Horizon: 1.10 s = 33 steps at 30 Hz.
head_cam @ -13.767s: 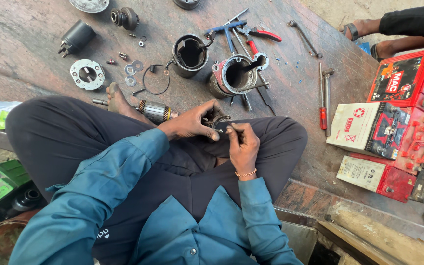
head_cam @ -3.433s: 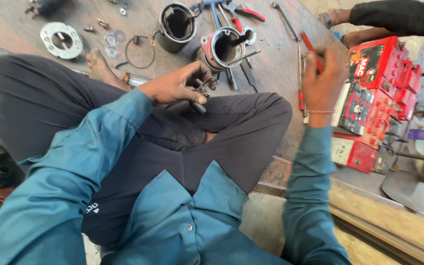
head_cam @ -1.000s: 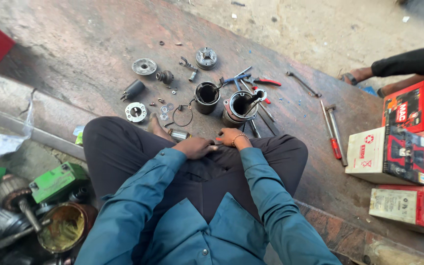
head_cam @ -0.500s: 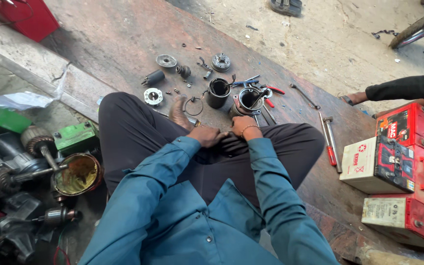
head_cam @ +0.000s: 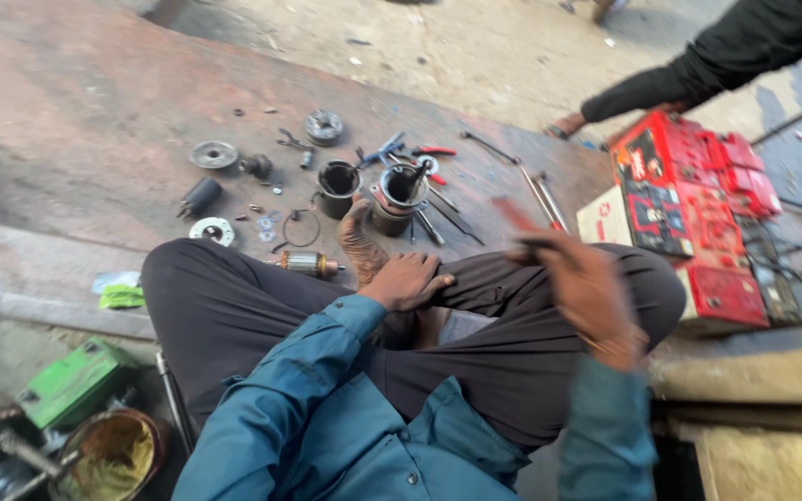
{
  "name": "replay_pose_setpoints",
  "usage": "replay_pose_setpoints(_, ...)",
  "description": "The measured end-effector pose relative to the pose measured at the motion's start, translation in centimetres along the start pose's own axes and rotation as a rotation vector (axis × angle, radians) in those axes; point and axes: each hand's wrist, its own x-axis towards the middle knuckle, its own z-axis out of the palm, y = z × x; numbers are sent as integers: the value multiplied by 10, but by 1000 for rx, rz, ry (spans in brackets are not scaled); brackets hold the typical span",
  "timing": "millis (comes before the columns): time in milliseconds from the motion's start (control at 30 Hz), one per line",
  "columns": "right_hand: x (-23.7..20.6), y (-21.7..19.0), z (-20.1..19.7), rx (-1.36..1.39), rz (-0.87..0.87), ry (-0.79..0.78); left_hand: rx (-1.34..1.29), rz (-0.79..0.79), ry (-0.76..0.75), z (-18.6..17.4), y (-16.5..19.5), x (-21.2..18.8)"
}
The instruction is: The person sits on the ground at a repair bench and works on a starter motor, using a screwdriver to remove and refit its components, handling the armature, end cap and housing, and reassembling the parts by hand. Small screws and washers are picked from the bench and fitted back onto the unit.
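Sitting cross-legged, the person rests the left hand [head_cam: 407, 281] flat on the dark trouser leg, fingers loosely spread and holding nothing. At three o'clock the right hand [head_cam: 589, 289], blurred, pinches a slim red-handled tool [head_cam: 518, 218]; its working end is too smeared to make out. A loose grip could probably let it slip onto the gritty floor. Farther, at twelve o'clock, lie a ribbed copper-wound armature [head_cam: 306, 264], two dull cylindrical metal housings [head_cam: 399, 197], washers and pliers.

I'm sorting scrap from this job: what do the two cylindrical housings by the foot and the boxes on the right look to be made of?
The two cylindrical housings look like dark, dull metal, greasy and unpolished. The boxes look like printed cardboard, red and white, with creased, scuffed edges.
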Motion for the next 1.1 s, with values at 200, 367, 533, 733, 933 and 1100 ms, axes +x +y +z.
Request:
replay_pose_setpoints(200,-129,44,-54,-24,-119,863,-173,163,-9,-61,-43,-13)
replay_pose_setpoints(367,-195,110,-65,120,-150,989,-180,395,689,-108,-91,-23)
replay_pose_setpoints(533,-157,111,-60,471,-20,1039,-346,210,-64,-113,-159,-43)
replay_pose_setpoints(733,24,103,-35,380,19,836,-107,-221,-495,-122,-274,-58)
replay_pose_setpoints(933,229,164,-10,139,417,375,108,-585,-283,-159,-350,-49)
replay_pose_setpoints(1100,355,327,94,149,744,-38,86,-766,-330,-142,-390,26)
